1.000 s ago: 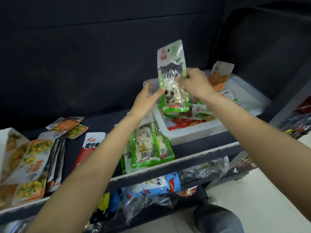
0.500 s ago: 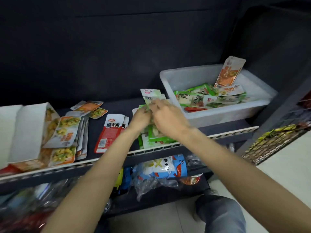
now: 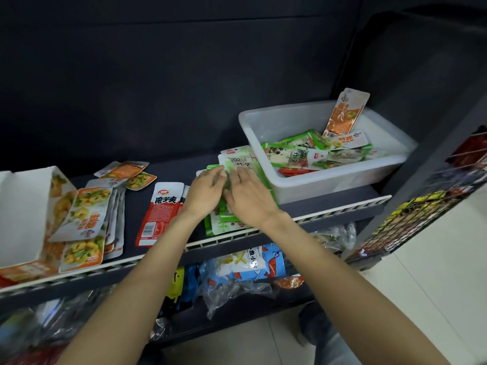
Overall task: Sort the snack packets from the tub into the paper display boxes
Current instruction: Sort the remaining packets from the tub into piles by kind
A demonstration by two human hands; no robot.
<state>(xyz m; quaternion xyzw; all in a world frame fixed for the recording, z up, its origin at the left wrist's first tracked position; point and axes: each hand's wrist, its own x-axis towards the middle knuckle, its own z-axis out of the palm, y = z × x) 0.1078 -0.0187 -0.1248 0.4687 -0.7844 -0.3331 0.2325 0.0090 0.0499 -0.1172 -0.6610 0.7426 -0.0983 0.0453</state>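
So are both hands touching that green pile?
Touching. The head view shows left hand and right hand lying flat on the green pile.

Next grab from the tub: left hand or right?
Right, probably. The right hand lies on the green packet pile right beside the tub. The left hand is on the pile's far side and would have to cross over.

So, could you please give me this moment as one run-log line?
step: squaring green packet stack on dark shelf | left hand: flat on stack | right hand: flat on stack | white plastic tub: packets remain
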